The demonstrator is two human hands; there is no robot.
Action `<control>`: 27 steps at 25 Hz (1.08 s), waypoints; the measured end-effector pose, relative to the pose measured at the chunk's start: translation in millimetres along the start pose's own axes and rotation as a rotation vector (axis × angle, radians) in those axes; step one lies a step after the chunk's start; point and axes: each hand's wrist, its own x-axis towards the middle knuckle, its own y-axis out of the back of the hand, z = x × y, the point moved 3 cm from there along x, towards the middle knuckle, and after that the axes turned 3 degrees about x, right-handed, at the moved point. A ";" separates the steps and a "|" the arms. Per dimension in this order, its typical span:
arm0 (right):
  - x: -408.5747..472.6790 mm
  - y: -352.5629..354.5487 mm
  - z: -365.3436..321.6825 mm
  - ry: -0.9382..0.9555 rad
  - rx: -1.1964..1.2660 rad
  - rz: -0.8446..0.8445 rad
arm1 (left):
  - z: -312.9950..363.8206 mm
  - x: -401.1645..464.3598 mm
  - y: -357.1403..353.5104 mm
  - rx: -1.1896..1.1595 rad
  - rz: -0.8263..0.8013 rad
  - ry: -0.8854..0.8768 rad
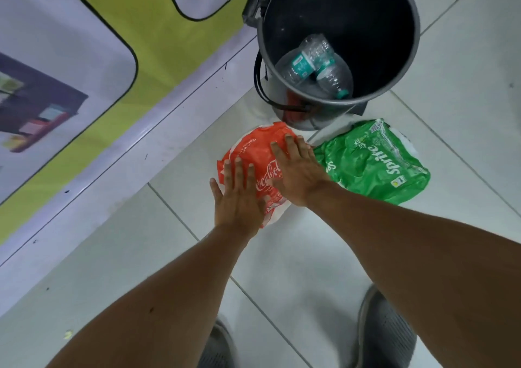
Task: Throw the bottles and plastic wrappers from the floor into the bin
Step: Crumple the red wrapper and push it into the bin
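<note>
A red Coca-Cola plastic wrapper [255,149] lies flat on the white tiled floor just in front of the bin. My left hand [238,195] rests on its near left part, fingers spread. My right hand [296,173] lies flat on its right side, fingers apart. A green Sprite wrapper [375,161] sits on the floor to the right, touching the red one. The dark grey round bin [406,57] stands beyond them, with two clear plastic bottles [313,60] lying at its bottom.
A wall panel with yellow-green and pale purple graphics [112,57] runs along the left, meeting the floor on a diagonal. My two grey shoes [386,331] stand at the bottom. The bin has a black handle and a pedal hinge at its back.
</note>
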 end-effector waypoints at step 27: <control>-105.2 82.0 -75.4 0.026 0.073 0.152 | -21.6 -88.9 113.5 0.007 0.083 -0.189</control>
